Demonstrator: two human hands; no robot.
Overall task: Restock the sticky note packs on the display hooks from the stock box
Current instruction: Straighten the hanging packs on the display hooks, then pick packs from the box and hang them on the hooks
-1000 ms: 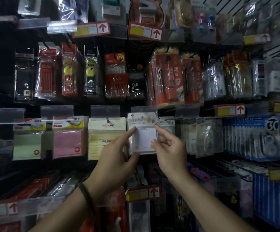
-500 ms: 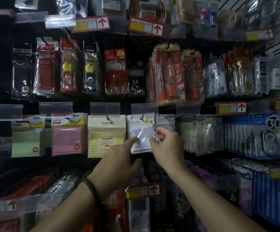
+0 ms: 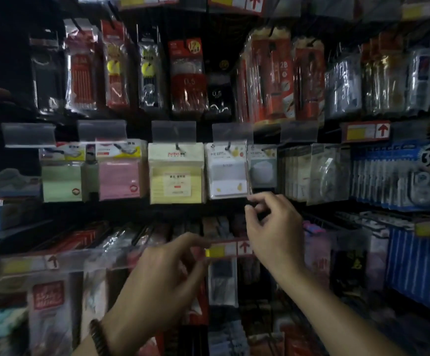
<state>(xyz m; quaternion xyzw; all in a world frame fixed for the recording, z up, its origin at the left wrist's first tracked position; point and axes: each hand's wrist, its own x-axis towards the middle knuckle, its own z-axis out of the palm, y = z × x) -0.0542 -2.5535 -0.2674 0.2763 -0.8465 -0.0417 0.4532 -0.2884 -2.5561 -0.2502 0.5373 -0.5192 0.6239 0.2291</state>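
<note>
Our left hand point(image 3: 162, 276) and right hand point(image 3: 272, 227) have dropped off the white pack point(image 3: 228, 173), now hooked; both curl loosely, empty. How many packs remain, we cannot tell.

Dim light, dark display rack point(image 3: 221, 47); clear label holders point(image 3: 231, 132) run above the fingers point(image 3: 260, 199), a red-arrow price tag point(image 3: 366, 131) further right.

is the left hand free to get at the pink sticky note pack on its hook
Probably yes: the left hand holds nothing, and the pink sticky note pack hangs uncovered, up and left of it.
</note>
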